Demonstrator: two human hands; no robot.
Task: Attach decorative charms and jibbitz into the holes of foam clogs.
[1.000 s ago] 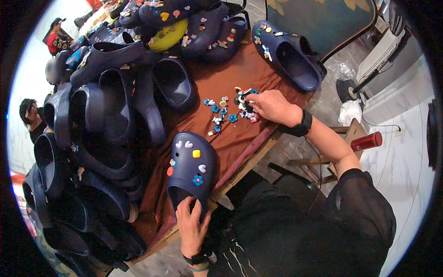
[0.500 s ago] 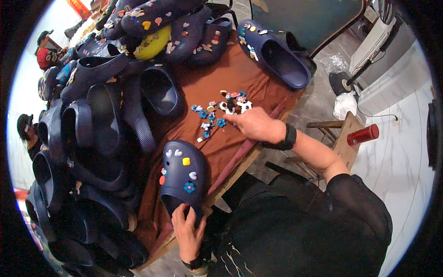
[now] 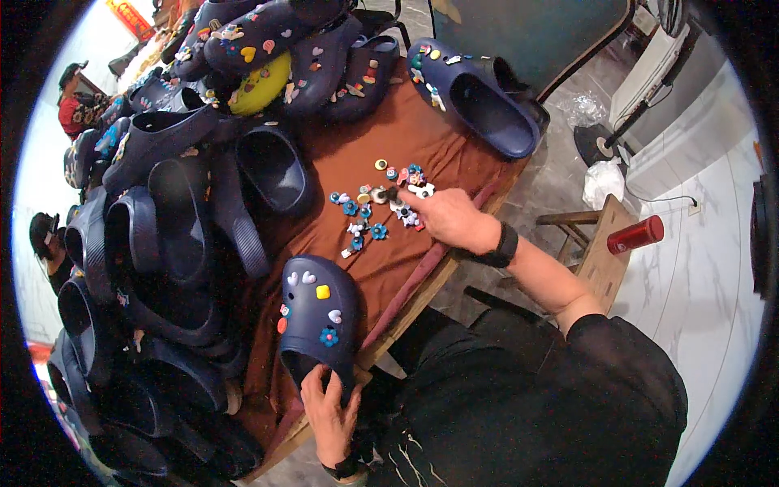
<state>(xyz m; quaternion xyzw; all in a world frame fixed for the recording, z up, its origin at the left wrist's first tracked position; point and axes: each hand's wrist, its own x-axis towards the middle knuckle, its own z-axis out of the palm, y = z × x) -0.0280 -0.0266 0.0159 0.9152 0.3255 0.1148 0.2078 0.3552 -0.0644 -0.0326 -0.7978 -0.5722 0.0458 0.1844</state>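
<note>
A navy clog (image 3: 312, 325) rests on the brown cloth close to me, its toe pointing away. Heart, flower and yellow charms dot its upper. My left hand (image 3: 329, 414) grips the heel end, with fingers over the rim of the opening. Farther off, my right hand (image 3: 456, 223) reaches into a loose pile of small shoe charms (image 3: 378, 232). Its index finger is stretched out against a blurred black-and-white charm (image 3: 381, 195); the other fingers are mostly hidden. Blue flowers and white figures lie around that fingertip.
Many navy clogs (image 3: 166, 227) are heaped on the left, with a yellow-green piece (image 3: 261, 85) among them. Another decorated clog (image 3: 479, 97) sits at the far right table corner. Beyond the wooden edge, a red cylinder (image 3: 635, 234) lies on a wooden stool (image 3: 604, 243).
My right fingertips have moved slightly farther into the pile, and the black-and-white charm there has shifted leftward. My left hand keeps its hold on the clog. The view has shifted a little.
</note>
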